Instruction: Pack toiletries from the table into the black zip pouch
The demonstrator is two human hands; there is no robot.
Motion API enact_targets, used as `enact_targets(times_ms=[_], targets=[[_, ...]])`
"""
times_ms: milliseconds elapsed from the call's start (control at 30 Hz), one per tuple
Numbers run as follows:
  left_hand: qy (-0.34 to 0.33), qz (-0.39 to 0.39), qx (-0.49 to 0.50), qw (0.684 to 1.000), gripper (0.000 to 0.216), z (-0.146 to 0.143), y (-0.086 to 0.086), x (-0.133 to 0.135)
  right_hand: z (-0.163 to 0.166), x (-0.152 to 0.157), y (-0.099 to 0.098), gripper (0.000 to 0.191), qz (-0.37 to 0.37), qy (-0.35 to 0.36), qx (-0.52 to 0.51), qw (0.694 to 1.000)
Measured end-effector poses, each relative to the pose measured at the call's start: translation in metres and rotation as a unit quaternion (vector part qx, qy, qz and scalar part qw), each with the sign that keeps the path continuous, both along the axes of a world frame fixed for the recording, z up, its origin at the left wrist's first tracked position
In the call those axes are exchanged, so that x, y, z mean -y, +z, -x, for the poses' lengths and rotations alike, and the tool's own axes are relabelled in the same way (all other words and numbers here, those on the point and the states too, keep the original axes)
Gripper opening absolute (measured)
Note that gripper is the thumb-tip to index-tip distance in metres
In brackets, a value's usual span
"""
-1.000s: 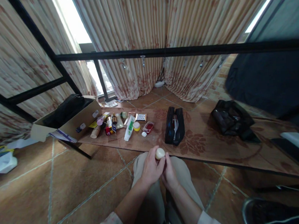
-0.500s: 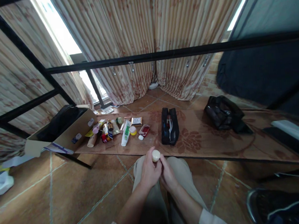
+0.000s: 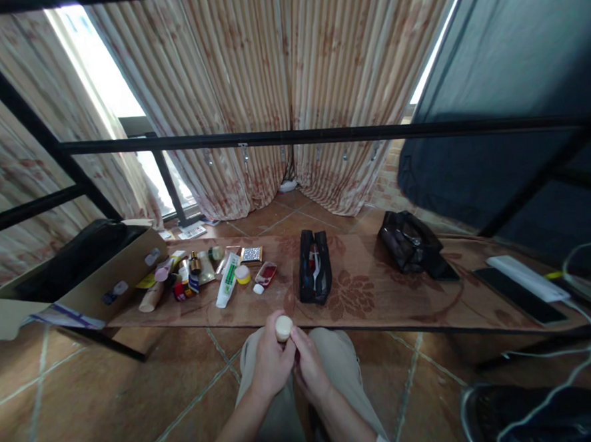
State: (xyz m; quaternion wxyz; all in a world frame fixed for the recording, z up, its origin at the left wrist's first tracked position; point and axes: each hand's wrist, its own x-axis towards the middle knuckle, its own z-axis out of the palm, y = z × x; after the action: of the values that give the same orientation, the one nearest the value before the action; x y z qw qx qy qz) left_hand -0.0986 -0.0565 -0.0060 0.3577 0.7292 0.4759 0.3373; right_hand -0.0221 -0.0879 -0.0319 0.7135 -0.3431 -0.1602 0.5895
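Nearer the person than the open black pouch [image 3: 305,274], the left hand [image 3: 271,365] curls its fingers around a cream-topped container [image 3: 283,327]; the right hand [image 3: 312,367] meets it, its fingers' hold too hidden to tell; left of the pouch, a white tube [image 3: 226,283] lies on the table [image 3: 283,306].
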Motion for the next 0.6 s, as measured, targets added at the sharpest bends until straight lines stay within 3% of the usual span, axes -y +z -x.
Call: enact_targets(times_ms=[300,600], targets=[[0.009,-0.003,-0.014,1.0,0.041,-0.0015,0.0041,0.0009,-0.0001,0.001,0.0074,0.029,-0.004,0.0,0.011,1.0],[0.005,-0.011,0.004,1.0,0.04,-0.0026,0.0014,0.0007,-0.0012,0.0025,0.002,0.032,-0.005,0.004,0.015,1.0]])
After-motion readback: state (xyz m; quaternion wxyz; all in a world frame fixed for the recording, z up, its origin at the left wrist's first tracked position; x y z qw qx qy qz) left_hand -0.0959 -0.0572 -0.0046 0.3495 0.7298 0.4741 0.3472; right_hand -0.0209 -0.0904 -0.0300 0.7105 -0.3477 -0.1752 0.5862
